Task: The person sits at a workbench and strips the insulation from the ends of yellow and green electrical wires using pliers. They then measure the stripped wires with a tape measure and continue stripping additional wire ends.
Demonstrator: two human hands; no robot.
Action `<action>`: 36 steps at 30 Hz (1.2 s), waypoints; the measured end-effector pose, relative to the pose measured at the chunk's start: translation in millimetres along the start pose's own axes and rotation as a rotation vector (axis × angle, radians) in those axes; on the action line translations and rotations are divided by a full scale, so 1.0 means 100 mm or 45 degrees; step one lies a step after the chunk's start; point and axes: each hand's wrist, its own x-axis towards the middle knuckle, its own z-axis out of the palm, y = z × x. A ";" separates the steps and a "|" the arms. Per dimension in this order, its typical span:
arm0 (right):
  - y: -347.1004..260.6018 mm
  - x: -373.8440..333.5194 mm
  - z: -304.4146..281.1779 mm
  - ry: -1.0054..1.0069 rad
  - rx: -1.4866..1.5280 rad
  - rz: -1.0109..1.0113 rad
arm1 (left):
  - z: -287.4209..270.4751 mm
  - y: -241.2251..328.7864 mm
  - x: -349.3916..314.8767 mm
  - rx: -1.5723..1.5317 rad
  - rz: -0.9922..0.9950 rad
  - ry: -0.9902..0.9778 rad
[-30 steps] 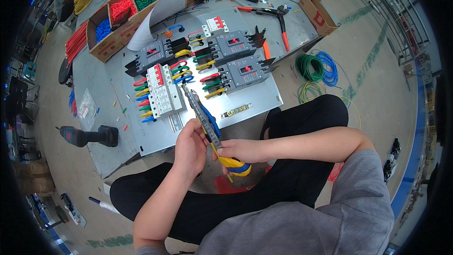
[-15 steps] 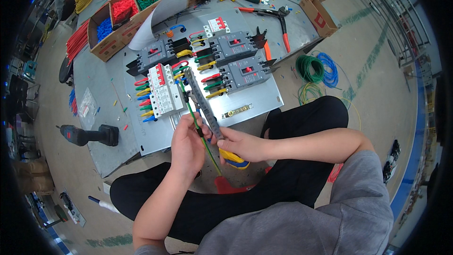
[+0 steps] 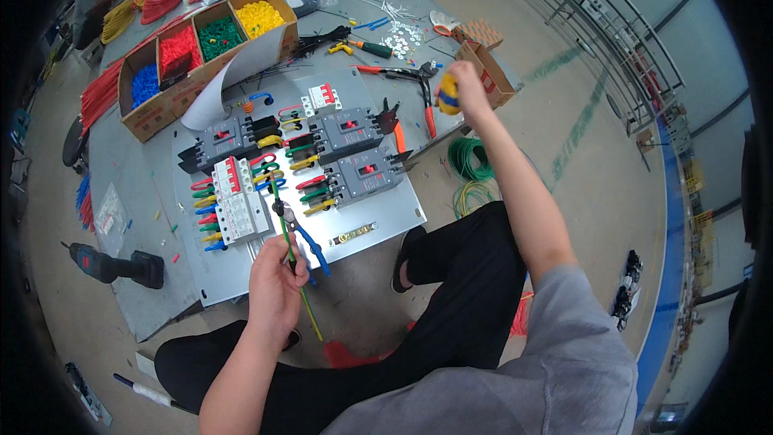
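My left hand [image 3: 276, 278] is closed around a green-and-yellow wire [image 3: 310, 314], which runs up toward the breakers and down past my fingers. A black piece [image 3: 279, 208] sits on the wire above the hand. Just right of that hand, blue-handled pliers [image 3: 314, 251] rest on the metal mounting plate [image 3: 386, 234]. My right hand [image 3: 469, 90] is raised at the far right, gripping a yellow-and-blue tape measure [image 3: 448, 95]; no blade shows out of it. On the plate are a row of small white breakers [image 3: 241, 208] with coloured wire ends and larger grey breakers [image 3: 366, 173].
A divided cardboard box [image 3: 173, 84] of coloured caps stands at the back left. Red-handled cutters [image 3: 427, 93] and a small open carton [image 3: 491, 76] lie back right. A cordless drill [image 3: 113, 263] rests on the left. Green wire coils [image 3: 469, 159] lie on the floor.
My right hand has swung away to the far right with the tape measure, and its blade no longer stretches along the wire. My left hand still holds the wire. The pliers are now uncovered.
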 end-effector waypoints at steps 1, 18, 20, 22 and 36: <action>0.28 0.15 -0.08 0.063 -0.277 0.065 | 0.01 -0.01 0.02 0.008 -0.015 -0.024; 0.03 -0.05 0.96 -0.150 -0.614 -0.438 | -0.01 0.07 0.11 -0.054 -0.080 -0.086; -0.42 -0.63 1.16 -0.558 -0.475 -0.077 | 0.00 0.09 0.10 -0.049 -0.067 -0.097; -0.72 -1.30 1.38 -0.880 -0.466 -0.030 | 0.05 0.08 0.08 -0.034 -0.077 -0.135; -0.42 -2.18 1.73 -1.070 0.092 0.083 | 0.10 0.02 -0.13 0.293 -0.176 -0.380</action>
